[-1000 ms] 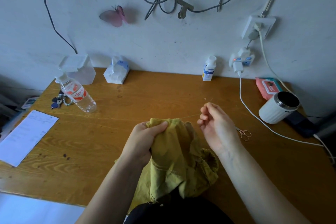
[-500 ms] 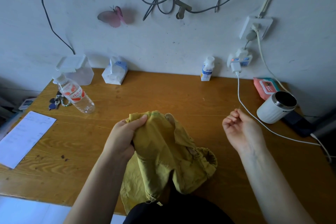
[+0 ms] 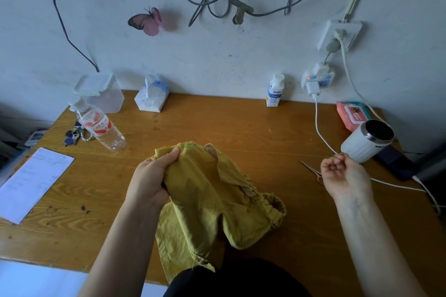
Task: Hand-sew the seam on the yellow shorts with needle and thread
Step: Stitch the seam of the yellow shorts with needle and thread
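Bare wood is left on the table (image 3: 217,123) at twelve o'clock. Crumpled yellow shorts (image 3: 212,195) are draped over the six o'clock edge, gripped by the left hand (image 3: 149,181). The right hand (image 3: 342,173) is held curled at three o'clock; nothing is seen in it.

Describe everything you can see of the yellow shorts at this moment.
The yellow shorts are mustard-yellow, woven-looking cloth, crumpled and bunched, with stitched seams and a gathered band at the right. A paler lining piece shows near the top. They lie on the wooden table at its near edge, the lower part hanging over it. The left hand grips the upper left fold, thumb on top. No needle or thread can be made out on them.
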### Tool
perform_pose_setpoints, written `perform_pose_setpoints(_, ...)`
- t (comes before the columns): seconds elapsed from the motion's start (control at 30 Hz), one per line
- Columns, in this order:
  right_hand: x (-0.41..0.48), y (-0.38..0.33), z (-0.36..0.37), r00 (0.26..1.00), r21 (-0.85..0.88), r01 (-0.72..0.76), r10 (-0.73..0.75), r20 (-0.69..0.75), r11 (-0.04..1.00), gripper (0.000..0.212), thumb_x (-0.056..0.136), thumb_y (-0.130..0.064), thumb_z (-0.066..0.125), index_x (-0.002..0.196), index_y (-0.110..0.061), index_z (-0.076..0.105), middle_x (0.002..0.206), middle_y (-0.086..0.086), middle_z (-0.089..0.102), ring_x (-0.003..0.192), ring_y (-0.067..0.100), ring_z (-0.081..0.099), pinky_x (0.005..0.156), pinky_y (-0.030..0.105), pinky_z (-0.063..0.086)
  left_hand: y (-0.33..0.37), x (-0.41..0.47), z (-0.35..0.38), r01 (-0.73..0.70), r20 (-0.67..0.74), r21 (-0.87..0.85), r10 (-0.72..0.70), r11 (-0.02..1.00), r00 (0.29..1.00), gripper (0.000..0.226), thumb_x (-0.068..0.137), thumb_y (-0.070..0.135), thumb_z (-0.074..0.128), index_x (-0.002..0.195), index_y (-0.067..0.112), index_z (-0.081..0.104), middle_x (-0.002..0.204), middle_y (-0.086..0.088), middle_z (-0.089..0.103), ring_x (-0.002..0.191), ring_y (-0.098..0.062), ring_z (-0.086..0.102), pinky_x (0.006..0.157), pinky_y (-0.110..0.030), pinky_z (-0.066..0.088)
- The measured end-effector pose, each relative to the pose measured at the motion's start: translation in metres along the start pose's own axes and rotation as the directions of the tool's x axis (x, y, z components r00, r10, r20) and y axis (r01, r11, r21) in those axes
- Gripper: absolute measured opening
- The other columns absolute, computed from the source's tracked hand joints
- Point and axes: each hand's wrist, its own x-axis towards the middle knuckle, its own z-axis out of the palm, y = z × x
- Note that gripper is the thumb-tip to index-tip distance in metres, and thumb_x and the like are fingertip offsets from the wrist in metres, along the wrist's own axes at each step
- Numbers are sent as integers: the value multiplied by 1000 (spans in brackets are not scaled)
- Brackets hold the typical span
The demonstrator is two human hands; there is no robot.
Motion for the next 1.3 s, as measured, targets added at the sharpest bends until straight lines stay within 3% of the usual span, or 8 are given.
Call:
perform_pose_setpoints(0.57, 6, -18, -8, 996, 37, 81, -79, -50, 996, 25, 97, -13, 44, 72, -14, 51, 58, -6, 49, 41, 3, 46, 47, 13, 41, 3, -3, 3, -2, 9, 11, 2, 1000, 1000, 12, 80, 9, 70, 84, -2, 67, 71, -13, 74, 67, -23, 73, 50, -31, 57)
perform_pose_setpoints(0.8, -13, 0, 1, 995, -143, 96, -89, 54, 985, 20, 95, -14, 49, 76, -11, 54, 60, -4, 51, 45, 4, 48, 49, 15, 44, 5, -12, 6, -14, 190, 77, -1, 997, 982, 28, 67, 15, 72, 91, -1, 68, 83, -17, 74, 75, -26, 73, 55, -30, 57)
perform_pose_setpoints(0.97, -35, 16, 13, 967, -265, 136, -69, 245, 955, 17, 95, -12, 49, 79, -12, 55, 60, -3, 52, 49, 5, 47, 50, 18, 44, 1, -21, 10, -33, 341, 96, -2, 995, 940, 14, 70, 15, 69, 81, 6, 73, 84, -15, 74, 78, -24, 72, 60, -29, 57)
perform_pose_setpoints(1.07, -54, 26, 21, 902, -335, 215, -55, 427, 917, 20, 96, -11, 47, 78, -13, 55, 60, -4, 53, 52, 6, 46, 50, 17, 44, 1, -28, 14, -25, 403, 104, -19, 994, 915, 9, 72, 14, 68, 78, 9, 71, 81, -13, 72, 77, -23, 71, 63, -30, 57)
perform_pose_setpoints(1.17, -82, 37, 29, 765, -438, 393, -23, 644, 808, 14, 92, -13, 50, 79, -12, 56, 58, -5, 52, 52, 6, 46, 51, 18, 44, 1, -37, 17, -33, 456, 113, -22, 993, 890, 5, 73, 14, 68, 75, 12, 71, 78, -11, 71, 74, -21, 70, 64, -29, 57)
perform_pose_setpoints(1.3, -122, 50, 34, 455, -433, 811, 40, 890, 393, 8, 91, -15, 56, 85, -12, 60, 61, -6, 53, 56, 8, 48, 55, 23, 43, 2, -52, 25, -51, 486, 142, -25, 989, 873, 12, 72, 15, 68, 79, 8, 74, 82, -15, 73, 76, -24, 71, 63, -29, 56)
